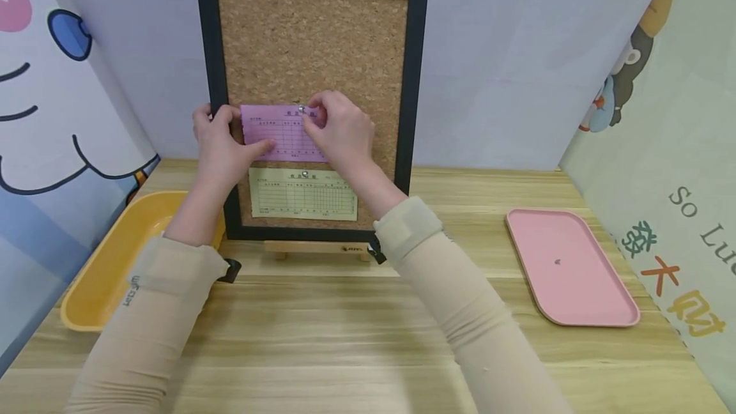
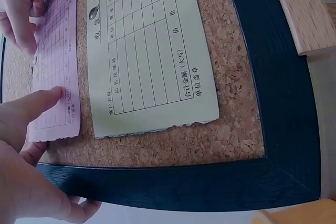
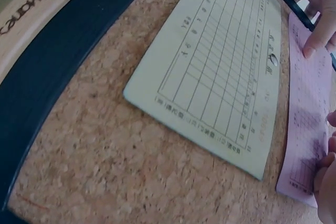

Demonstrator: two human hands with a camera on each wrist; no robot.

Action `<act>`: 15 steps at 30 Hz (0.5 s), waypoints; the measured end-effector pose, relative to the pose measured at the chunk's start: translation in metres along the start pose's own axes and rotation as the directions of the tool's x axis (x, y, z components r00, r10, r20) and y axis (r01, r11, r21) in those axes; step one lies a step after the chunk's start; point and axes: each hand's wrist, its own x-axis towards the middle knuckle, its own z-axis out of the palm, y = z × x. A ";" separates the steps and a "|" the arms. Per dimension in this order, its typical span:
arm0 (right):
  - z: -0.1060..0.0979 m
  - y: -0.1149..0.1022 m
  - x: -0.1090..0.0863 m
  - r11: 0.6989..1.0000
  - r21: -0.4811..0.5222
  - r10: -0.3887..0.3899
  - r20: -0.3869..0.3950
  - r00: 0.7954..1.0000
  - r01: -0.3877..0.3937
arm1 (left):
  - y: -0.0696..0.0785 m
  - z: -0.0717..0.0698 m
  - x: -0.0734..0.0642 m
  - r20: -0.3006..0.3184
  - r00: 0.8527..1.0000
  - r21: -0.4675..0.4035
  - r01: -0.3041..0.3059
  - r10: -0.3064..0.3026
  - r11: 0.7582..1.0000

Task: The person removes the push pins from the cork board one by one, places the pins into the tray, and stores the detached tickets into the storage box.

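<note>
A pink receipt slip [image 1: 282,136] lies against a black-framed cork board [image 1: 313,43]. My left hand [image 1: 221,139] curls its fingers round the board's left edge, and its thumb presses on the slip. At the slip's top, my right hand [image 1: 343,130] has thumb and index finger close about a silver thumbtack [image 1: 301,109]; their exact contact is hard to see. Below, a pale yellow receipt slip [image 1: 303,197] hangs from another silver thumbtack [image 1: 305,174]. The left wrist view shows that yellow slip [image 2: 147,51] beside the pink one [image 2: 55,72]; the right wrist view also shows both.
The board leans upright on a small wooden stand [image 1: 313,247] on the wooden table [image 1: 322,337]. A yellow tray [image 1: 86,299] lies at the left, partly behind the left forearm. A pink tray [image 1: 575,267] is at the right. Behind the board hangs pale cloth [image 1: 489,69].
</note>
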 end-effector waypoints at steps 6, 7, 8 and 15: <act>0.004 -0.004 0.001 0.995 -0.093 0.025 -0.006 1.000 -0.026 | -0.002 0.002 0.000 -0.025 1.000 -0.029 0.004 -0.005 1.000; 0.005 -0.005 0.002 0.994 -0.105 0.027 -0.008 1.000 -0.027 | -0.002 0.002 0.000 -0.030 1.000 -0.030 0.005 -0.006 1.000; 0.005 -0.005 0.002 0.993 -0.114 0.027 -0.012 1.000 -0.028 | -0.002 0.002 0.000 -0.034 0.999 -0.029 0.009 -0.010 1.000; 0.008 -0.008 0.003 0.988 -0.156 0.009 -0.025 1.000 -0.013 | -0.002 0.004 0.001 -0.055 0.998 -0.029 0.016 -0.018 0.999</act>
